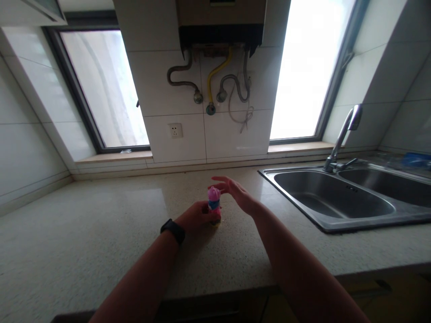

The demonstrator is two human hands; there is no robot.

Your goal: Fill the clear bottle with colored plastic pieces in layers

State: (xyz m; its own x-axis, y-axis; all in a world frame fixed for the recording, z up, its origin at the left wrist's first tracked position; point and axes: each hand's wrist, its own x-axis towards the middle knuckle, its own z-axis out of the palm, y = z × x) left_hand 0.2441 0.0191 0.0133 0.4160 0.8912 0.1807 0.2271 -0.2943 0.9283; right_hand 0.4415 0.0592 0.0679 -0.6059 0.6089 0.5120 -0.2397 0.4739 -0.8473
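A small pink toy figure (214,204) with a blue band round its middle stands upright on the speckled stone counter (111,233). Its base looks yellowish. My left hand (198,213), with a black watch on the wrist, is closed round the figure's lower part from the left. Behind and to the right of the figure's head hovers my right hand (235,190), its fingers stretched out and apart. Whether those fingertips touch the head, I cannot tell. The left fingers partly cover the figure's body.
To the right a steel double sink (303,215) with a chrome faucet (343,134) is set into the counter. A water heater (222,27) with pipes hangs on the tiled wall above a socket (175,130). Windows flank it. Something blue (415,159) lies at the far right.
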